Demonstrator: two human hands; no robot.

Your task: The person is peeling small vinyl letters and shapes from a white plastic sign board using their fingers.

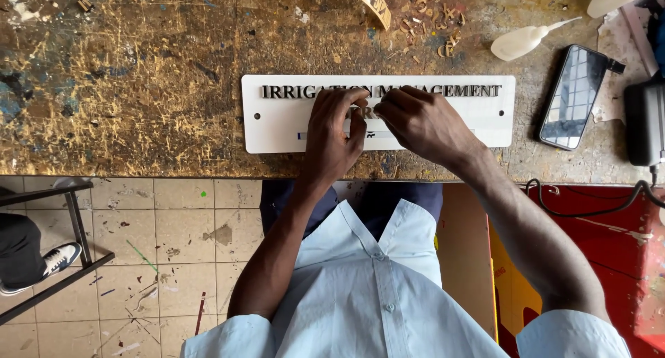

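White sign plate [277, 133] with dark raised letters [298, 92], on a brown workbench [138, 88] flecked gold and blue; pale blue shirt [360, 295], black phone [573, 97], cream glue bottle [523, 42], beige paint-spattered floor tiles [180, 226].

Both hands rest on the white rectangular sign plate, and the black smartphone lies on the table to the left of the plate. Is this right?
Not quite. In the head view the black smartphone lies to the right of the white rectangular sign plate, not left. Both hands, left and right, do rest on it.
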